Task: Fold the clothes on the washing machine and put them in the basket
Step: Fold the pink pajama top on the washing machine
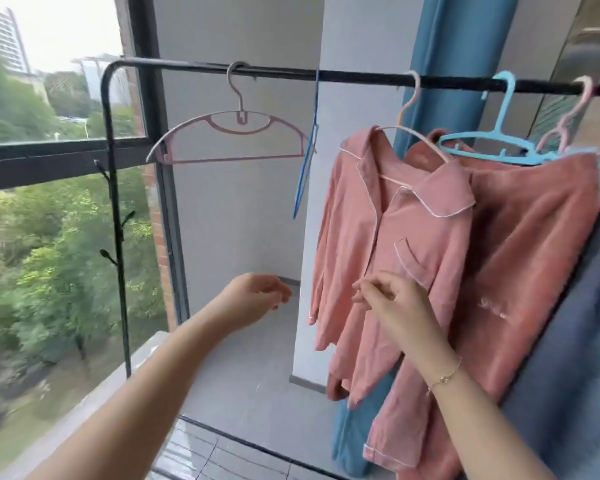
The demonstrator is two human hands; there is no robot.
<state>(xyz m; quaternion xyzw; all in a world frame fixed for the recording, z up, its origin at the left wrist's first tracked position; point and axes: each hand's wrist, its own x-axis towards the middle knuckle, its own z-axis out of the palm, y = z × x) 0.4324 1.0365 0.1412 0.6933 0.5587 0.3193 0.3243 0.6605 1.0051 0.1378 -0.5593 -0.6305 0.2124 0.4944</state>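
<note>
A pink pajama shirt (388,237) with white piping hangs on a pink hanger from the black rack rail (361,77). Behind it hang a coral fleece garment (520,254) on a light blue hanger (499,147) and, at the right edge, a grey-blue garment (575,341). My right hand (395,306) is in front of the shirt's button placket, its fingers curled and the fingertips at the fabric; whether they pinch it is unclear. My left hand (257,296) hovers left of the shirt, loosely curled and holding nothing. No washing machine or basket is in view.
An empty pink hanger (229,140) and a thin blue hanger (307,161) hang on the rail to the left. The rack's black upright (116,220) stands by the window (49,168). A blue curtain (447,39) hangs behind the clothes.
</note>
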